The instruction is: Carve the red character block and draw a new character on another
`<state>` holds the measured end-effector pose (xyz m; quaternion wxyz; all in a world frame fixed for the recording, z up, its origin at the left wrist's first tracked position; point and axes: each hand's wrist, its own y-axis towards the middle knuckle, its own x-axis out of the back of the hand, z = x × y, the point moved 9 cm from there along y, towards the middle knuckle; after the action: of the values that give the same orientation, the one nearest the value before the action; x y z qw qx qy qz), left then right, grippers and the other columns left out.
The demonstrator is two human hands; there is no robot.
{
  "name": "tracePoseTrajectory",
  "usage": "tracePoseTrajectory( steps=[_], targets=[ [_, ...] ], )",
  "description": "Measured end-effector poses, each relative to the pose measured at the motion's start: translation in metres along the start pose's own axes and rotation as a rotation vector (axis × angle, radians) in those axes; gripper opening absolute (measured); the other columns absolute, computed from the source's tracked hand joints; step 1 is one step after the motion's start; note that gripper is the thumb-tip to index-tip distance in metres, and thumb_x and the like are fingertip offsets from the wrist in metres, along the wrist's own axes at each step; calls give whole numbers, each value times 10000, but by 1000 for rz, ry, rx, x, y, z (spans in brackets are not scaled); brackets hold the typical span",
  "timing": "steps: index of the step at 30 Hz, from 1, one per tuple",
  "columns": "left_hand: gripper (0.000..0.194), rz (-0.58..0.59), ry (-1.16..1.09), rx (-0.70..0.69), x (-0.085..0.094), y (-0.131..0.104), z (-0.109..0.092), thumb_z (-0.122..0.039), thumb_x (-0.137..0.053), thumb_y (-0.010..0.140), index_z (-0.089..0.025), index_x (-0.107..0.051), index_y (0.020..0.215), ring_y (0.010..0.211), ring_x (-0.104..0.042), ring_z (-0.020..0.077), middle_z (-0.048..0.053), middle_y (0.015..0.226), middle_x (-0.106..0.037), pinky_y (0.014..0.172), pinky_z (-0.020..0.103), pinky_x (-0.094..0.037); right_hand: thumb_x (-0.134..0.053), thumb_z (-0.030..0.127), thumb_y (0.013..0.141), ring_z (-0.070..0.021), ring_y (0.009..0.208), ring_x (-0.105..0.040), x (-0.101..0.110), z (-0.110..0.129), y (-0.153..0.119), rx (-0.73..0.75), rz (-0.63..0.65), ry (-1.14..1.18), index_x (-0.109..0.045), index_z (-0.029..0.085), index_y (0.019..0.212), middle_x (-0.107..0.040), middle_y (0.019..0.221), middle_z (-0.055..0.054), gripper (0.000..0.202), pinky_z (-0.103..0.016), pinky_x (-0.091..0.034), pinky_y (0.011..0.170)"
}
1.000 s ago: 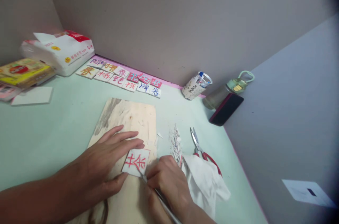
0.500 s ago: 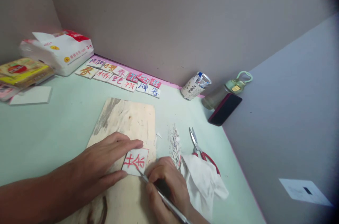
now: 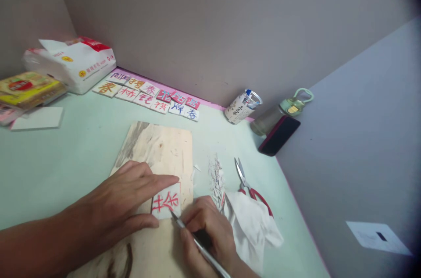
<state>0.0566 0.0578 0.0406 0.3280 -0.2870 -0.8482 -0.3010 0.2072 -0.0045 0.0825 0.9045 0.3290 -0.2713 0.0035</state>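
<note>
A small white square tile (image 3: 161, 213) with a red character cut into its face lies on the wooden board (image 3: 174, 146). My left hand (image 3: 131, 194) rests over the tile's left side, index finger stretched along the top edge and thumb near the lower left corner, steadying it with fingers spread. In my right hand (image 3: 210, 229) is a slim metal-handled craft knife (image 3: 207, 255), held like a pen. Its pointed tip touches the tile's lower edge area, just under the red strokes.
Right of the board lie shavings (image 3: 217, 181), red-handled scissors (image 3: 259, 199) and a white cloth (image 3: 250, 229). Finished-looking character tiles (image 3: 144, 98) line the back edge. A can (image 3: 241, 109), a bottle (image 3: 268, 120), a phone (image 3: 279, 135) and tissue packs (image 3: 82, 65) stand around.
The tile has shifted slightly left and turned a little. My left thumb has moved slightly down, and the knife tip has come down a little from the red strokes.
</note>
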Motion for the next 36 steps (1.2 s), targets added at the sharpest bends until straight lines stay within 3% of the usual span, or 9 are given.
tracePoseTrajectory(
  steps=[7, 13, 22, 30, 36],
  targets=[
    [541, -7, 7, 4, -2, 0, -3, -249, -650, 959, -362, -487, 1462, 1008, -514, 224, -29, 1114, -638, 975, 302, -345, -524, 11, 797, -132, 575, -547, -2, 3, -1, 43, -11, -35, -465, 228, 850, -624, 689, 7, 230, -287, -427, 575],
    [538, -35, 28, -22, -2, -2, -5, -312, -646, 986, -338, -457, 1489, 1050, -512, 231, -25, 1189, -649, 1022, 313, -303, -515, -2, 790, -122, 575, -535, -6, 12, -3, 124, -8, -102, -462, 222, 846, -602, 692, 24, 237, -290, -421, 601],
    [545, -34, 30, 11, -3, -1, -3, -395, -696, 963, -351, -484, 1463, 1011, -521, 227, -30, 1130, -654, 987, 327, -332, -488, 23, 774, -124, 539, -488, -6, 13, -3, 143, 12, -256, -420, 238, 820, -571, 638, 54, 230, -290, -388, 618],
    [620, -24, 75, 3, -6, -3, -6, -335, -694, 953, -340, -426, 1512, 1045, -539, 250, -11, 1214, -665, 1033, 365, -305, -528, -9, 755, -128, 582, -520, -4, 13, -4, 137, 15, -227, -470, 217, 851, -602, 691, 26, 252, -295, -401, 631],
    [599, -32, 85, -18, -5, 1, -9, -313, -727, 924, -333, -464, 1461, 1003, -574, 233, -32, 1148, -689, 996, 354, -325, -540, -7, 767, -126, 605, -507, -5, 10, -7, 133, 49, -218, -467, 217, 833, -612, 688, 29, 244, -296, -391, 648]
  ],
)
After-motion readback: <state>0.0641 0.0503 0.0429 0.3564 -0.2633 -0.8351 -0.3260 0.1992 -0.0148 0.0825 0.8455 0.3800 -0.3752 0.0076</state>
